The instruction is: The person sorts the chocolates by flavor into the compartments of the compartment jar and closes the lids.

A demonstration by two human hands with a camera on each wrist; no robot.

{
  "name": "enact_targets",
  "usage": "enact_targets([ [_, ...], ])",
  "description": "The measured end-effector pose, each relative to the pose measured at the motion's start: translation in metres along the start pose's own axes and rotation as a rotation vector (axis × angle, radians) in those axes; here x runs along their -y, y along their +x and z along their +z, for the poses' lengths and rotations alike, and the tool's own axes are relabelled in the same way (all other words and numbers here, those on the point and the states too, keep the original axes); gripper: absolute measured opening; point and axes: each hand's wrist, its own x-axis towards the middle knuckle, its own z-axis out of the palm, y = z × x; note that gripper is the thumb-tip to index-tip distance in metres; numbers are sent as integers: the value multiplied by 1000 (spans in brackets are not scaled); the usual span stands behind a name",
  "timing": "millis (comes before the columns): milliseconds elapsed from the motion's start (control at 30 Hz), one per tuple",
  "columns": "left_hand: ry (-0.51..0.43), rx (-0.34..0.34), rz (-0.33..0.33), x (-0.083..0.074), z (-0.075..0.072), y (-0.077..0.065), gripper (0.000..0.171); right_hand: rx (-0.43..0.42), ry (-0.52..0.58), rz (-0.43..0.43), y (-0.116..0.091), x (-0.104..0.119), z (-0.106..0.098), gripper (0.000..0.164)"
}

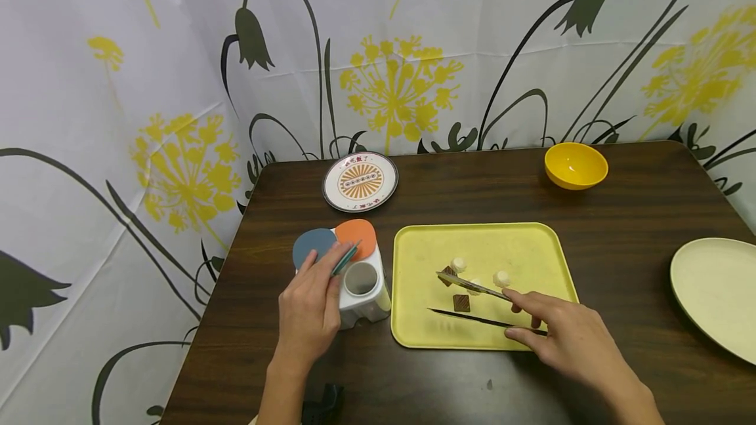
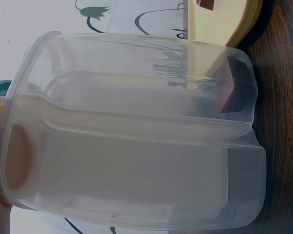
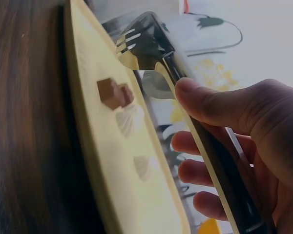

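My left hand [image 1: 310, 303] grips the top of a translucent divided container [image 1: 360, 310], beside its raised teal lid [image 1: 347, 259]. Its blue lid [image 1: 313, 244] and orange lid [image 1: 356, 237] lie flat. Through the wall in the left wrist view, a dark reddish-brown block [image 2: 233, 85] shows near the base. My right hand [image 1: 567, 330] holds tongs [image 1: 481, 288] with fork and spoon ends, their arms spread over the yellow tray [image 1: 413, 248]. On it lie two brown chocolate cubes [image 1: 461, 303] and small white pieces [image 1: 501, 279]; one tong arm overlaps a cube in the head view.
A patterned plate [image 1: 361, 182] lies behind the container. The yellow bowl [image 1: 575, 166] stands at the table's back right, and a large cream plate [image 1: 720, 294] is at the right. A floral curtain [image 1: 413, 51] hangs behind the dark wooden table [image 1: 472, 195].
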Motion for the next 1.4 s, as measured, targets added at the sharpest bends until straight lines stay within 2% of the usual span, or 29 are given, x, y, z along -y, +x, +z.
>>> enact_targets([
  [367, -5, -5, 2, 1, 0, 0, 42, -14, 19, -18, -7, -10, 7, 49],
  [633, -17, -22, 11, 0, 0, 0, 42, 38, -7, 19, -6, -12, 11, 47],
  [1000, -14, 4, -6, 2, 0, -1, 43, 87, -33, 93, -5, -16, 9, 42],
  [1167, -21, 0, -3, 1, 0, -1, 44, 64, -32, 82, -5, -17, 7, 40],
  [1400, -26, 5, -4, 1, 0, -1, 44, -3, -46, 22, -6, -19, 8, 39],
])
